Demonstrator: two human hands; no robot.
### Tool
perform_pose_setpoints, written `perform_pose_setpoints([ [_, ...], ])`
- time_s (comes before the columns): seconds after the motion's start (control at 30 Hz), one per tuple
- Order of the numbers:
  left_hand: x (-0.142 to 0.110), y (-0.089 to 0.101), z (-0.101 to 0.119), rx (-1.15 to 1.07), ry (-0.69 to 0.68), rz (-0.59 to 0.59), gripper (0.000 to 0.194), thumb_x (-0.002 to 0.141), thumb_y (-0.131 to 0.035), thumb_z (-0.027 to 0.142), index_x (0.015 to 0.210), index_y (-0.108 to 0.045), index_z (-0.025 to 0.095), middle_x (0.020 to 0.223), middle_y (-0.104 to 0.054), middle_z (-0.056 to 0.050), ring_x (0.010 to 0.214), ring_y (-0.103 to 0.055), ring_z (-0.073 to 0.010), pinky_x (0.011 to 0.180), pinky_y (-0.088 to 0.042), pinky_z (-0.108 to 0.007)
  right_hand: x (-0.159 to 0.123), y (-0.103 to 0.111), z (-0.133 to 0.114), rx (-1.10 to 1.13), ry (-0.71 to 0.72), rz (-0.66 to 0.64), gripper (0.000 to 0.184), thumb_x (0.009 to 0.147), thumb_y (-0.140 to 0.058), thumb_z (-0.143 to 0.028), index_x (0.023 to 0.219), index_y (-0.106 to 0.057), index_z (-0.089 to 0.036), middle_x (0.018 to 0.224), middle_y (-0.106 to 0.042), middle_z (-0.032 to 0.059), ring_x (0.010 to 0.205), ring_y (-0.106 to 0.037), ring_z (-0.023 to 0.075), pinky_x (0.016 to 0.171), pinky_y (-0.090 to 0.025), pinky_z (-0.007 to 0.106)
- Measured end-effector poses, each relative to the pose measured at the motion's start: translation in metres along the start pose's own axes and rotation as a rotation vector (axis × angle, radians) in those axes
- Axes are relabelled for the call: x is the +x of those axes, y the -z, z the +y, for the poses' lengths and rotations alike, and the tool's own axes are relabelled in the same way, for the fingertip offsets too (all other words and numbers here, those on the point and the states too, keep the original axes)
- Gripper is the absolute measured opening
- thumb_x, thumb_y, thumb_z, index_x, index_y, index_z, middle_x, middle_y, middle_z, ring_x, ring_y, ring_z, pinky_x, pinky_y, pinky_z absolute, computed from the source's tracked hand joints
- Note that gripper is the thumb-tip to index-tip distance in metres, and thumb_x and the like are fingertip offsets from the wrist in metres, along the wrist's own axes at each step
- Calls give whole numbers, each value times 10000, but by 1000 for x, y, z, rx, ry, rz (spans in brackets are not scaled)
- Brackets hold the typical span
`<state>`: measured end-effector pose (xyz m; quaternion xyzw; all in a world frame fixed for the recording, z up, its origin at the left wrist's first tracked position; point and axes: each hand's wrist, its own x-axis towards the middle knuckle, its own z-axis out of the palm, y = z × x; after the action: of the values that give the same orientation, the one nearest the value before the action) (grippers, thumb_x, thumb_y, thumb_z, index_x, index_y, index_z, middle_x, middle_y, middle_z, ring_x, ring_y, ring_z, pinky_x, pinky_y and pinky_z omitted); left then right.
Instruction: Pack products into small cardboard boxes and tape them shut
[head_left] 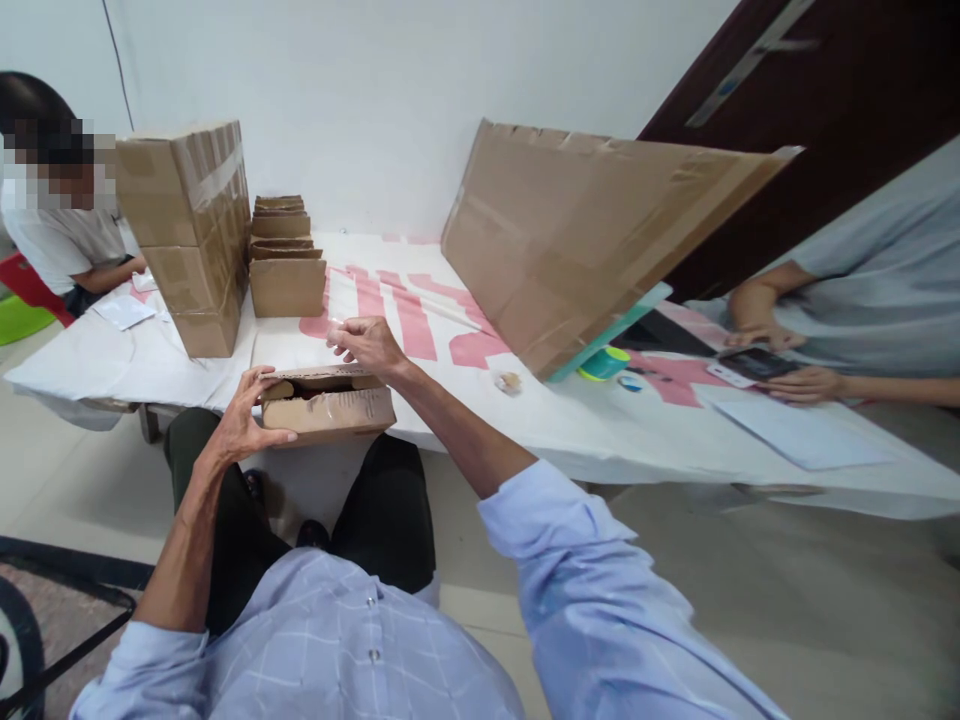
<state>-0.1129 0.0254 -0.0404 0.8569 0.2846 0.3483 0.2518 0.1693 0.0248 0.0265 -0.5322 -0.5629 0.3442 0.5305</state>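
A small cardboard box [334,412] rests at the front edge of the table, over my lap. Its top is partly open along a dark gap, and clear tape shows on its near side. My left hand [238,425] grips the box's left end, thumb on the near side and fingers at the far edge. Just above the box's far right corner, my right hand [373,345] is closed in a pinch. Something small and clear seems to be between those fingertips, too faint to name.
Stacked cardboard boxes [199,240] and open-topped cartons [287,285] stand at the back left. A large cardboard sheet [577,240] leans on the right, near a tape roll [604,363]. One person [67,230] sits at left; another person's hands [787,365] hold a phone at right.
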Motion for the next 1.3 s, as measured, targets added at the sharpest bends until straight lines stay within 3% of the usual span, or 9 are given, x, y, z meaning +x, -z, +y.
perform_pose_setpoints([
  [0.13,10,-1,-1,-21,-6,-10,835,714,-939,629,1390,-632,247,1572,-460,-164,1512,-473,-392,1127,-576,-542,-3,5,6,23,1,92,163,786,-734,-286,669,-723,-173,647,-691,14,641,-651,131,525,-510,191],
  [0.4,21,0,4,-37,10,-50,833,708,-941,629,1384,-634,250,1573,-454,-153,1486,-503,-375,1079,-600,-500,6,9,19,122,-134,238,161,791,-735,-255,650,-705,-183,723,-728,35,717,-663,135,517,-509,164],
  [0.73,45,4,-1,-63,81,-96,907,656,-937,672,1397,-612,263,1515,-491,-138,1433,-545,-376,1026,-608,-477,24,22,24,266,-312,225,242,798,-794,-136,637,-619,-181,664,-665,-3,637,-626,104,602,-571,208],
  [0.97,61,4,-10,-114,133,-120,988,611,-942,680,1420,-579,244,1483,-532,-143,1407,-563,-373,1017,-593,-464,43,22,37,109,-289,364,337,750,-742,-72,514,-538,-197,539,-586,-35,571,-564,100,615,-492,224],
  [1.1,64,3,-10,-124,139,-119,994,607,-938,693,1419,-582,243,1499,-530,-149,1412,-563,-377,1011,-590,-458,48,22,39,152,-313,398,355,719,-706,-30,485,-498,-199,535,-555,-36,573,-549,97,568,-437,221],
  [1.3,55,4,-12,-120,106,-113,1044,590,-955,690,1451,-559,252,1545,-511,-161,1441,-539,-397,1027,-592,-473,51,38,41,215,-352,450,232,738,-678,-59,593,-561,-197,607,-600,-11,644,-593,129,600,-501,241],
])
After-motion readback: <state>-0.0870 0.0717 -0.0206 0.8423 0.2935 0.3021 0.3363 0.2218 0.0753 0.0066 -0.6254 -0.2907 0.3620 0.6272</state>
